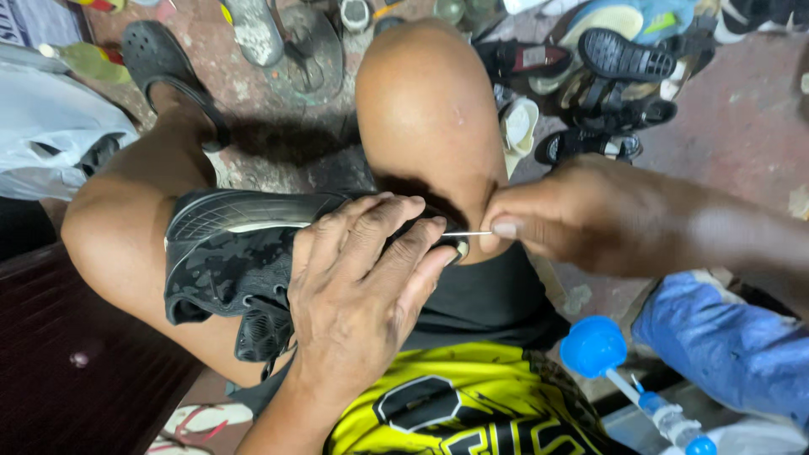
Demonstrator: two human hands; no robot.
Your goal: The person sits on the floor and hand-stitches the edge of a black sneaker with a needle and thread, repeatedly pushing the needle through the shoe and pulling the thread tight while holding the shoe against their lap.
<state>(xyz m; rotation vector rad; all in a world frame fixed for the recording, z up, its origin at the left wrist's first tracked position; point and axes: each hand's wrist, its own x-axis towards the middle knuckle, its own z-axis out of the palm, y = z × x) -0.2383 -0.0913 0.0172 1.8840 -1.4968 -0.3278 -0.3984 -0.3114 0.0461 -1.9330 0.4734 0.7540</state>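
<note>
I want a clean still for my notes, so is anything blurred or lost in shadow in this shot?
Head view: the right hand and its forearm are motion-smeared; the left hand on the black shoe is sharp; deep shadow under the knee hides the shoe's end; the needle glints.

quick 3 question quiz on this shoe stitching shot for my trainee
1. True or false: the left hand presses on the black shoe.
2. What does the right hand pinch? A) a needle B) a brush C) scissors
3. What colour is the round cap at lower right?

Key:
1. True; it lies over the shoe, which rests on the person's lap.
2. A; a thin metal needle runs from the fingertips to the shoe's edge.
3. Blue.
</note>
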